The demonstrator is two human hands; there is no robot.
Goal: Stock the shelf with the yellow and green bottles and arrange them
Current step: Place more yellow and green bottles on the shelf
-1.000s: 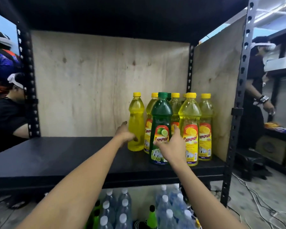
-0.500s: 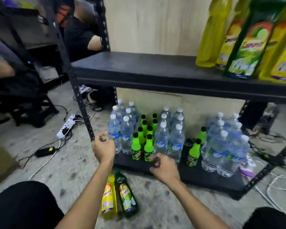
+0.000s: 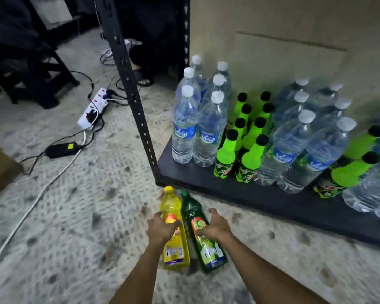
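Observation:
A yellow bottle (image 3: 170, 205) and a dark green bottle (image 3: 191, 208) lie side by side on the concrete floor, caps pointing toward the rack's corner. My left hand (image 3: 162, 227) wraps over the middle of the yellow bottle. Over the green bottle's label lies my right hand (image 3: 216, 227), fingers curled on it and thumb raised. Both bottles still rest on the floor. The upper shelf with the stocked bottles is out of view.
The rack's bottom shelf (image 3: 261, 198) holds several clear water bottles (image 3: 206, 132) and bright green soda bottles (image 3: 227, 154). A black upright post (image 3: 130, 84) stands just beyond the bottles. A power strip (image 3: 92, 110), adapter (image 3: 62, 149) and cables cross the floor at left.
My view dropped from the upper shelf to the floor. Both hands came down from the shelf bottles and closed over the two bottles lying on the floor.

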